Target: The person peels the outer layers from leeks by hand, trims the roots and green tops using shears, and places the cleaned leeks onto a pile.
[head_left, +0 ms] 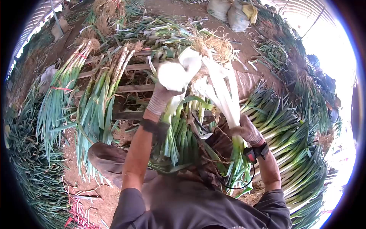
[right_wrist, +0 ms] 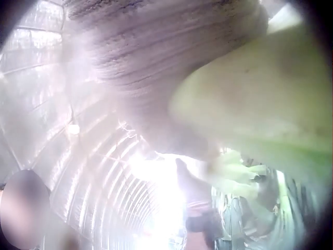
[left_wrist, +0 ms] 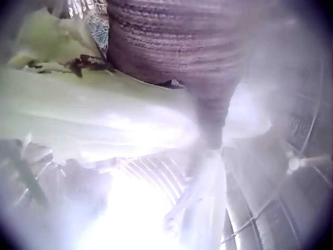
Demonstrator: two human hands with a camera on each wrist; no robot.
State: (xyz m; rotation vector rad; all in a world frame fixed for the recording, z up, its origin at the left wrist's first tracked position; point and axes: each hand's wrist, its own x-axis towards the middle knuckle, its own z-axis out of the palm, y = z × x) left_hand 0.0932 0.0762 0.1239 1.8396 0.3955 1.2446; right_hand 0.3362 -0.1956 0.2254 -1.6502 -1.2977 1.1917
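In the head view the gloved right hand point(head_left: 248, 131) grips thick leeks point(head_left: 225, 89) around their lower stalks, with white shanks and tan roots point(head_left: 217, 45) pointing up and away. To their left, the gloved left hand point(head_left: 164, 93) holds a pale leek leaf point(head_left: 190, 63); glare washes out its fingertips. The left wrist view shows the glove point(left_wrist: 171, 44) with a finger bent over a pale sheath point(left_wrist: 104, 112). In the right wrist view the glove point(right_wrist: 166, 62) wraps a pale green stalk point(right_wrist: 250, 94).
Tied leek bundles point(head_left: 63, 86) lie on a slatted wooden rack point(head_left: 133, 88) at the left. Many leeks point(head_left: 282, 141) are laid in a row at the right. Sacks point(head_left: 238, 17) stand on the soil at the back, and red ties point(head_left: 78, 210) lie at the lower left.
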